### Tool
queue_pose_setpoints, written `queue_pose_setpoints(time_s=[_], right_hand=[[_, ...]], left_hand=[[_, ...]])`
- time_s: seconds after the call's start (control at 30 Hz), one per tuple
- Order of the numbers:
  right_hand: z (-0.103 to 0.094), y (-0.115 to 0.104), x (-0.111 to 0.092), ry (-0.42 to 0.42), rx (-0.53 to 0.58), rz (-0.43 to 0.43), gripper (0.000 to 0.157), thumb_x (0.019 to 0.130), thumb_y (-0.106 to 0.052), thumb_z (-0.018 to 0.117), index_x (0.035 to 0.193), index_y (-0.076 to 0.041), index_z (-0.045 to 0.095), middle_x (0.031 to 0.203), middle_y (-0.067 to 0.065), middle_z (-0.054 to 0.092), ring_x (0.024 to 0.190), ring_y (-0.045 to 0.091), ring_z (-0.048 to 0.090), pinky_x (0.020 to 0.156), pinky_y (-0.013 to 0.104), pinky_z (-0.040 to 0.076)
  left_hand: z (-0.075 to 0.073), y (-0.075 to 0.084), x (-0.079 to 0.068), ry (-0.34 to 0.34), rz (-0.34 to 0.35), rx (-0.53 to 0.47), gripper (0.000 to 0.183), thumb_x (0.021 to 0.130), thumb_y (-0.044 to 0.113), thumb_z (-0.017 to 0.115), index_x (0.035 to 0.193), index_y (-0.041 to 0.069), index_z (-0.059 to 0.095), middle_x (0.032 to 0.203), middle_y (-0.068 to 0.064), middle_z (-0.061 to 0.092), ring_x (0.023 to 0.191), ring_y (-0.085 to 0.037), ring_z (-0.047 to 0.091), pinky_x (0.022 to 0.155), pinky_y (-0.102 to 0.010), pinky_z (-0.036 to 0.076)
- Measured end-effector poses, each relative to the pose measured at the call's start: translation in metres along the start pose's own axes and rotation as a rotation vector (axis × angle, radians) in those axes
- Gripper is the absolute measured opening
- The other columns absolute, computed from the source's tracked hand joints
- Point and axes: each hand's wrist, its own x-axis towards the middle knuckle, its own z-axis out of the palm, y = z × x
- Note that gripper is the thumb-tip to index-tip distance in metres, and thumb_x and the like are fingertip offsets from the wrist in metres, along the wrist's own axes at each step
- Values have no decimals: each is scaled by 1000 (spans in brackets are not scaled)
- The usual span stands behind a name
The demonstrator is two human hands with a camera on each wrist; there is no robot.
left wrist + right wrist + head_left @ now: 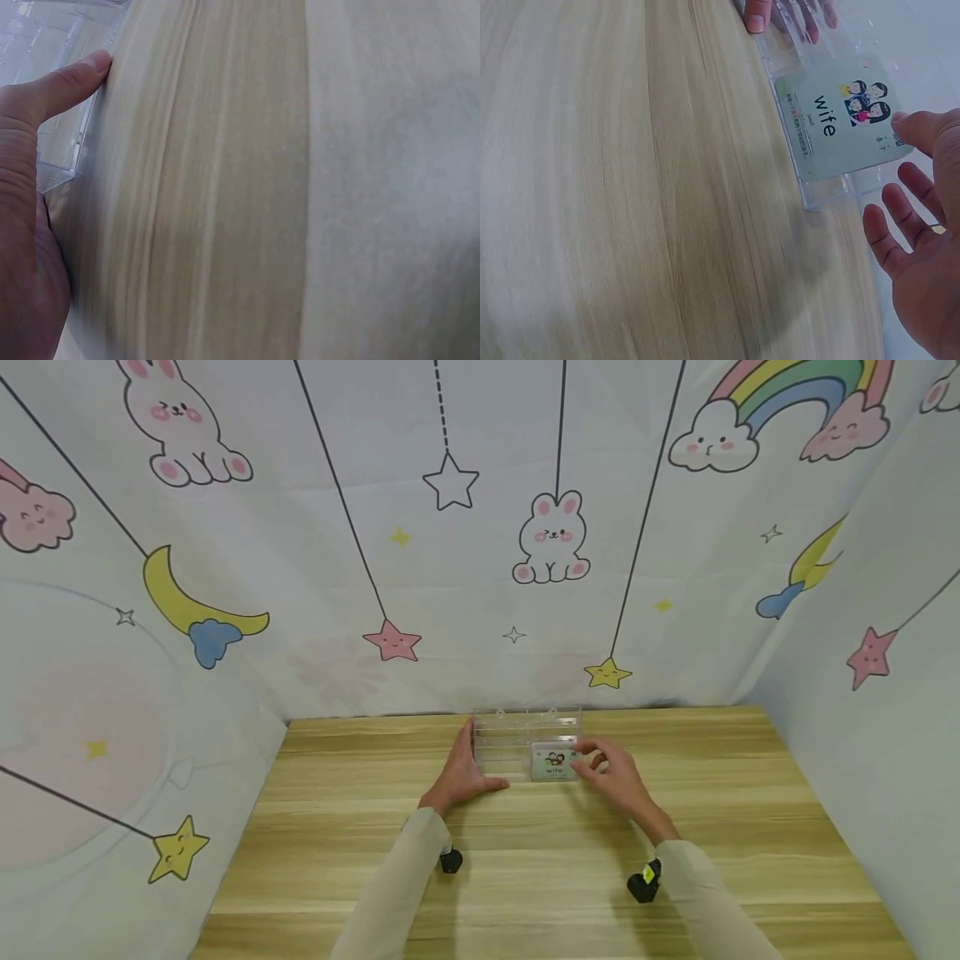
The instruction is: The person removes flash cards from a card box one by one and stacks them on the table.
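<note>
A clear plastic display rack point(501, 745) with stepped tiers stands at the back of the wooden table. My left hand point(459, 775) holds its left end, fingers along the side and thumb on the front edge; the left wrist view shows that thumb point(79, 79) on the plastic rim. In the front right section sits a pale green flashcard point(552, 764) printed "wife" below small cartoon people. My right hand point(617, 779) pinches the card's right edge. In the right wrist view, the thumb point(919, 127) lies on the card's face, the other fingers spread loosely below.
The wood-grain table point(540, 877) spreads out in front of the rack. Behind it hangs a white cloth point(465, 577) printed with rabbits, stars and moons, and similar cloth closes both sides. A small black device point(643, 883) sits at the right wrist.
</note>
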Motion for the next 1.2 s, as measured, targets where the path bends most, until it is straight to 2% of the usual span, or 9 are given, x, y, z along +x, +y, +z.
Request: queue_pose_setpoints(time_s=[0.23,0.43,0.63,0.97,1.2], right_hand=[[5,1,2,34,74,11,16,96,-8,75,108,-4,66,110,14,68,94,28,66,79,28,57],[9,4,3,33,71,-2,6,95,-2,73,98,-4,69,106,13,71,94,28,69,78,29,58],[9,2,3,30,41,12,10,97,-6,73,106,-7,77,112,11,74,97,28,68,79,31,58],[2,-6,7,73,29,7,17,97,-9,74,114,-8,75,112,10,73,94,25,65,71,26,57],[0,-13,8,78,32,44,24,96,-9,75,119,-4,72,115,13,71,98,27,64,75,26,56]], left_hand=[[0,1,0,4,-1,5,141,66,37,101,165,6,6,167,-20,21,154,-33,25,124,-46,25],[0,1,-2,0,-4,8,141,66,38,101,165,7,5,168,-19,20,154,-32,24,124,-44,25],[0,1,-1,-6,-5,19,142,67,39,100,166,8,4,168,-19,19,154,-32,24,124,-43,25],[3,-2,1,3,11,-21,141,65,37,101,165,8,6,167,-19,21,153,-31,27,124,-42,25],[2,-3,0,14,16,-32,141,65,37,102,165,6,6,167,-20,21,152,-33,27,123,-46,27]])
